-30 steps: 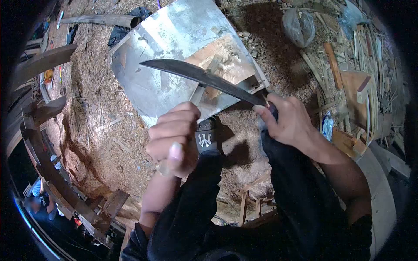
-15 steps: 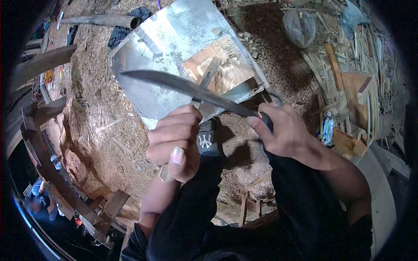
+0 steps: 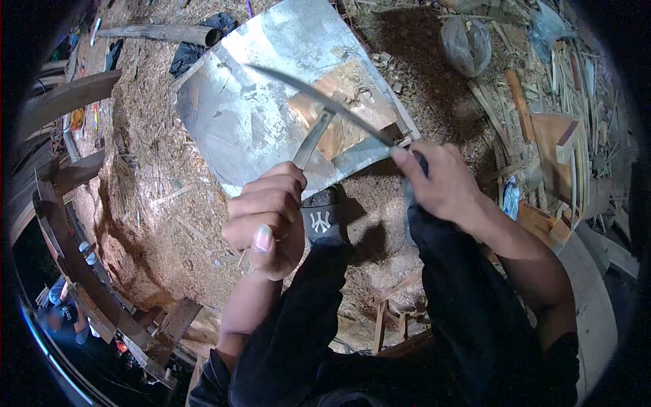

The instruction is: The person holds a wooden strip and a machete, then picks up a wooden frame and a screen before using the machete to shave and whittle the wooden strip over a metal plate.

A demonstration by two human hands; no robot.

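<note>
My left hand is closed around a narrow wooden strip, which slants up and away over a sheet-metal-covered board. In my right hand is the dark handle of a machete. Its long curved blade reaches up and left, crossing the strip's far end in this view. Beneath the blade, a worn plywood piece lies on the board. The strip's lower end pokes out below my left fist.
Wood shavings cover the ground. A round log lies at upper left, curved timbers along the left side. A clear plastic bag and scrap strips are at right. Another person is at far lower left.
The machete and my right hand have moved away from me, the blade now further along the strip. My left hand has shifted slightly left and the strip tilts a little differently.
</note>
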